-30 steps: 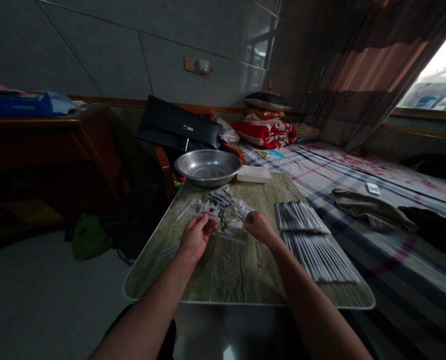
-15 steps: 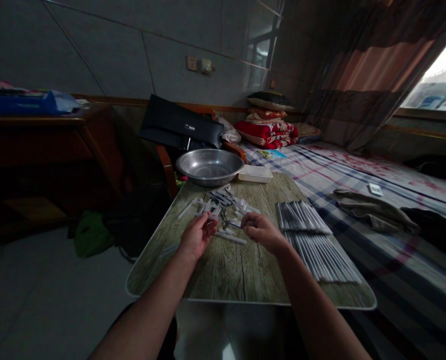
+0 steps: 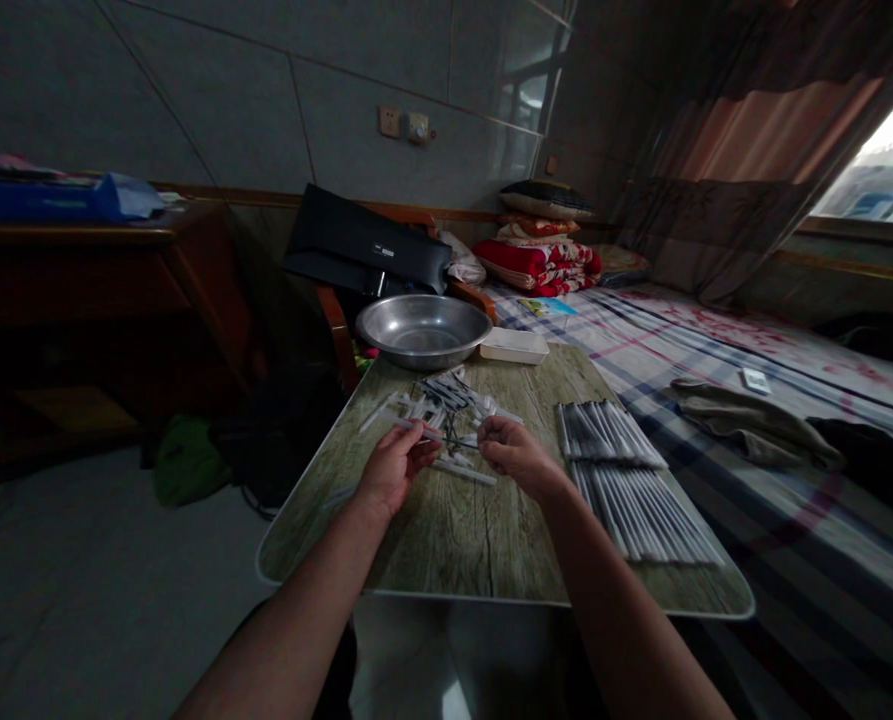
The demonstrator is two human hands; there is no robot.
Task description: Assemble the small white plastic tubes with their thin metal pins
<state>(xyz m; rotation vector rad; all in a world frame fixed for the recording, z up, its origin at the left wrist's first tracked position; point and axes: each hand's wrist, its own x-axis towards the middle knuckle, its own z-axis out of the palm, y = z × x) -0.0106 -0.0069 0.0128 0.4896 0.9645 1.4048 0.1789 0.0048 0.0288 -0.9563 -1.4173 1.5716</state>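
Observation:
My left hand (image 3: 393, 470) is closed on a slim whitish tube (image 3: 429, 433), which lies across the fingertips and points right. Opposite it, my right hand (image 3: 515, 455) pinches a thin dark rod (image 3: 461, 443) that looks like a pen refill. The rod's left end is at the tube's right end; whether it is inside I cannot tell. Just beyond both hands, a loose pile of white tubes and dark thin pieces (image 3: 450, 390) lies on the wood-patterned table (image 3: 461, 550). To the right, slim white sticks like pens lie side by side in a far row (image 3: 607, 435) and a near row (image 3: 645, 515).
At the table's far edge stand a steel basin (image 3: 425, 345) and a shallow white box (image 3: 515, 347). Behind is a chair with a black case (image 3: 367, 245). A bed (image 3: 716, 350) with folded bedding adjoins the right side. A wooden cabinet (image 3: 78, 260) stands left.
My right hand has moved slightly left towards my left hand, and the dark rod now bridges the gap to the tube. My left hand keeps its hold. The view has shifted a little.

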